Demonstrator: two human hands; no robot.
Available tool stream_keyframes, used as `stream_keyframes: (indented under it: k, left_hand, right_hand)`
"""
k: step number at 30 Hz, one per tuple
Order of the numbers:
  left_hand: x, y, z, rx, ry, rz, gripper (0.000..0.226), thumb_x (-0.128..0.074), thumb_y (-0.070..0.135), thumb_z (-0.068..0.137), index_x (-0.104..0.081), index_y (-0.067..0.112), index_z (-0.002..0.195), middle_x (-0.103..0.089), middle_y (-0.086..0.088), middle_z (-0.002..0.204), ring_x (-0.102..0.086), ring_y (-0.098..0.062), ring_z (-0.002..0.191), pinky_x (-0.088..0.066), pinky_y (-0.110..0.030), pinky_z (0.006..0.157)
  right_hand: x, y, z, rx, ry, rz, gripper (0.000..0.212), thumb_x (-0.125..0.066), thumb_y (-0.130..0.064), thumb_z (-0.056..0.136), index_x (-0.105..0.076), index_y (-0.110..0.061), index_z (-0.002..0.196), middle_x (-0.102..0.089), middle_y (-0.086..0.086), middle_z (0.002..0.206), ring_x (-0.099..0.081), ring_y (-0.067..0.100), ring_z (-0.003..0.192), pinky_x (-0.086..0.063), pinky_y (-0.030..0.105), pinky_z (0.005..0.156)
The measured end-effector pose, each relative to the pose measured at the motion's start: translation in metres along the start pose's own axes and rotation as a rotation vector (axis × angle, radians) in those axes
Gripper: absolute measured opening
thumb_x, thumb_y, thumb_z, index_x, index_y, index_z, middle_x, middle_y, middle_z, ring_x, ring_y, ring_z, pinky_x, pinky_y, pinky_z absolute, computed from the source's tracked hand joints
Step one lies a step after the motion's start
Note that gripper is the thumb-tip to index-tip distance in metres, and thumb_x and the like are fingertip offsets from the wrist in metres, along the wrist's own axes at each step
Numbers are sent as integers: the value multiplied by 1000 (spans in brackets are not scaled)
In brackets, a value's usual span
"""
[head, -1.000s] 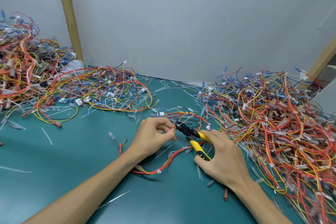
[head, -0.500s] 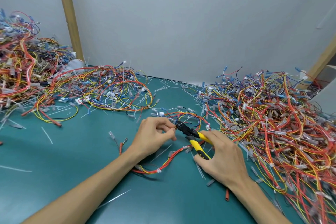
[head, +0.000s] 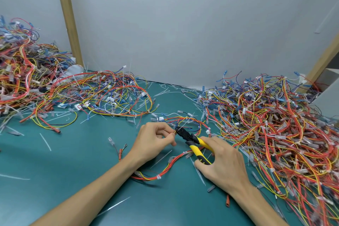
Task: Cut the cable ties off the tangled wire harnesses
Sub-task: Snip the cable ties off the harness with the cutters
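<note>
A loose wire harness [head: 166, 168] of red, orange and yellow wires curves across the green mat between my hands, with white cable ties along it. My left hand [head: 153, 142] pinches the harness wires at its fingertips. My right hand [head: 221, 164] grips yellow-handled cutters [head: 194, 141], whose black jaws meet the wires right beside my left fingertips. Whether the jaws are around a tie is too small to tell.
A big tangle of harnesses [head: 275, 126] fills the right side. Another spread of wires [head: 95, 95] lies at the back left, and a taller heap [head: 16, 68] at the far left. Cut tie pieces [head: 45, 141] litter the mat. A grey wall [head: 183, 24] stands behind.
Almost nothing has moved; both hands stay in place with the cutters' jaws at the wires by my left fingertips.
</note>
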State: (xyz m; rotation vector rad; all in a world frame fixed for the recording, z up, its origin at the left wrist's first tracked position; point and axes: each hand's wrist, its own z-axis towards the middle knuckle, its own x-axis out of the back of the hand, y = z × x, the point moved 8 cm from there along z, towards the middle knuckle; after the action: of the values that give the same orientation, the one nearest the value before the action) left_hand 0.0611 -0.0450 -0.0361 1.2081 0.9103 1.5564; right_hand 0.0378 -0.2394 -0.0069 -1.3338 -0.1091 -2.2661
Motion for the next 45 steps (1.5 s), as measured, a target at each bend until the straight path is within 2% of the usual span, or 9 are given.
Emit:
stream_keyframes:
  k: [4,7,10,19,22,25,29,32,45]
  left_hand:
    - [0,2,0,-3,4,-6,14,-66,7,84,-67,16,73,-72,2,62,-51,-1,49,-37,-9,51]
    - [0,0,0,4,6,-2,14,-66,8,84,-68,17,74,-73,3,63,-54,-4,53,-40,-11,53]
    - [0,-1,0,2,3,-2,14,-67,9,84,-68,18,74,-73,3,63,-54,-5,54,-39,-11,52]
    - [0,1,-1,7,-2,-2,11,-67,10,85,-69,17,76,-73,4,64,-57,-10,58,-44,-15,57]
    - [0,1,-1,11,-7,-12,11,-66,11,85,-69,16,76,-73,4,65,-53,-16,60,-42,-27,60]
    - [1,2,-1,8,-4,-22,10,-66,12,86,-69,16,77,-73,4,65,-47,-19,59,-39,-32,59]
    - [0,3,-1,2,-7,-32,11,-66,11,86,-67,16,76,-74,3,66,-37,-16,52,-34,-22,50]
    - [0,3,0,5,-1,-51,12,-66,10,86,-66,16,76,-74,2,66,-26,-11,44,-27,-13,43]
    - [0,2,-1,5,-8,-26,11,-66,11,85,-66,16,75,-74,4,66,-24,-12,45,-27,-15,41]
  right_hand:
    - [0,0,0,-6,-4,6,48,-66,-46,59,-67,-32,104,-59,-18,85,-59,7,78,-37,15,59]
    - [0,-1,0,-23,-18,7,46,-66,-47,58,-68,-34,103,-54,-22,79,-56,3,72,-25,3,59]
    - [0,-1,0,-31,-30,26,45,-67,-47,59,-67,-35,103,-47,-26,78,-53,3,71,-24,1,58]
    - [1,-3,0,-28,-37,59,45,-62,-52,58,-67,-37,99,-63,-22,78,-39,-4,61,-22,-1,58]
    - [0,-2,-1,-36,-46,52,46,-63,-52,58,-68,-36,101,-59,-25,78,-38,-5,61,-22,-1,57]
    - [-4,1,-1,-47,-51,40,50,-60,-52,60,-64,-36,108,-56,-24,86,-50,0,70,-26,3,61]
    - [-5,2,0,-32,-25,55,60,-59,-48,60,-61,-32,117,-56,-20,101,-56,8,95,-38,20,76]
    - [-4,1,0,-21,-15,59,58,-60,-45,61,-60,-32,117,-56,-20,102,-56,9,96,-38,21,79]
    - [1,0,0,5,35,47,56,-64,-41,59,-62,-29,113,-57,-16,99,-57,13,92,-43,23,78]
